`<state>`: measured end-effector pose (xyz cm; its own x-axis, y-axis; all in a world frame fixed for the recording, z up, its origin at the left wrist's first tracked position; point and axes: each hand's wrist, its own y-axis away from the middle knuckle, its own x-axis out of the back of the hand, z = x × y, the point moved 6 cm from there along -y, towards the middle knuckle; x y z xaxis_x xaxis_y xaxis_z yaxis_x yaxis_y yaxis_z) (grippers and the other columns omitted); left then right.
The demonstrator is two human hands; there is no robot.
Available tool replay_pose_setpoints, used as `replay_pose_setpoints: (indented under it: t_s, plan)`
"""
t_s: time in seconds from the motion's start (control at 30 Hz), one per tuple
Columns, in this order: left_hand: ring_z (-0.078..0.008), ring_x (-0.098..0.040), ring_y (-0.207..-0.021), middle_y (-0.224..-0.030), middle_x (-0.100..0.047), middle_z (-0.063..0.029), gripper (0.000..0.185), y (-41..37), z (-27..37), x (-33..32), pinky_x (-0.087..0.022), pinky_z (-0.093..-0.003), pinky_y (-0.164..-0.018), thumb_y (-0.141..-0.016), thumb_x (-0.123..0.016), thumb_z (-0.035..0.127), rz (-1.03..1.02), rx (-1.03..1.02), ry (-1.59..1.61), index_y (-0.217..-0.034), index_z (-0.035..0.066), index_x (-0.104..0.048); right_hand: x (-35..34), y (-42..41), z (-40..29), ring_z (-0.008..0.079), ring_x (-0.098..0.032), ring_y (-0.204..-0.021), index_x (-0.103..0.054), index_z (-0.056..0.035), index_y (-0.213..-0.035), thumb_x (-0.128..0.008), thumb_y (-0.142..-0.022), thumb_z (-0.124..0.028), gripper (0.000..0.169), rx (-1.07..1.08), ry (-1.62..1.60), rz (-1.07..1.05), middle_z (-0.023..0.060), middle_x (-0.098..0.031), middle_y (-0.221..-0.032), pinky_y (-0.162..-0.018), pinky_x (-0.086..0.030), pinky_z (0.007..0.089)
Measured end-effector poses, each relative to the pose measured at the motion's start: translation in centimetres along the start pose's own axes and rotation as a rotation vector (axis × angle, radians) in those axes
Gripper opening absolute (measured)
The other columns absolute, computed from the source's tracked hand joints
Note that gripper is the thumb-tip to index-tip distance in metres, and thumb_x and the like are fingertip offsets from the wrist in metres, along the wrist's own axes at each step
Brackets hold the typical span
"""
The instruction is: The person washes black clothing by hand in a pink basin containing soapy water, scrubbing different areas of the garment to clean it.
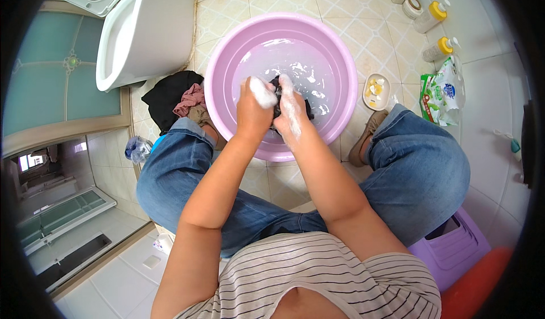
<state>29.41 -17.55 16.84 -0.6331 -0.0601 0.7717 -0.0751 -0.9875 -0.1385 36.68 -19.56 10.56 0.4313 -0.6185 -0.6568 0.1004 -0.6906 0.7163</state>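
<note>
A round pink plastic basin (pixel 346 106) holding soapy water stands on the tiled floor between my feet. Over its middle, my left hand (pixel 255 106) and my right hand (pixel 292 104) grip a wet black cloth (pixel 277 99) between them. White suds cover the back of my left hand near the thumb and run along my right hand to the wrist. Part of the cloth shows to the right of my right hand, low in the basin. How much of it lies under the water is hidden.
Black, pink and brown clothes (pixel 170 95) lie left of the basin, below a white toilet (pixel 166 29). To the right are a soap dish (pixel 377 92) with yellow and white pieces, pump bottles (pixel 438 50) and a green-white plastic packet (pixel 443 91). A purple plastic bin (pixel 462 246) stands behind my right knee.
</note>
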Motion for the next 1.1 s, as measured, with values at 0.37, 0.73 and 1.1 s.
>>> replay_pose_setpoints:
  t_s: [0.37, 0.73, 1.1]
  plan:
    - [-0.0417, -0.06, -0.073, -0.071, -0.061, -0.0197, 0.026, -1.5, -2.9, -0.3, -0.047, -0.0449, -0.061, -0.072, -0.064, 0.009, -0.05, 0.148, -0.056, -0.096, 0.009, -0.052, 1.1, -1.2, 3.4, 0.0195, -0.06, -0.075, -0.056, -0.0076, -0.088, -0.054, -0.083, -0.016, 0.01, -0.057, -0.057, -0.003, 0.0062, -0.058, -0.083, -0.066, -0.051, 0.0349]
    - [-0.042, -0.059, -0.071, -0.073, -0.062, -0.0174, 0.02, -0.4, -3.0, -2.7, -0.047, -0.0442, -0.062, -0.073, -0.064, 0.014, -0.068, 0.15, -0.081, -0.092, 0.012, -0.057, 2.6, -2.9, 2.8, 0.0177, -0.057, -0.076, -0.056, -0.0065, -0.093, -0.054, -0.083, -0.019, 0.016, -0.081, -0.02, 0.099, 0.0057, -0.056, -0.084, -0.069, -0.048, 0.032]
    - [-0.0092, -0.049, -0.075, -0.082, -0.053, 0.0012, 0.018, -3.4, -17.6, -5.3, -0.041, -0.0233, -0.071, -0.085, -0.061, 0.02, -0.154, 0.584, 0.486, -0.093, 0.005, -0.056, 6.1, -9.1, -6.7, 0.0133, -0.049, -0.066, -0.057, 0.0007, -0.097, -0.056, -0.083, -0.022, 0.027, 0.41, 0.063, 0.328, 0.0041, -0.053, -0.077, -0.061, -0.041, 0.0255]
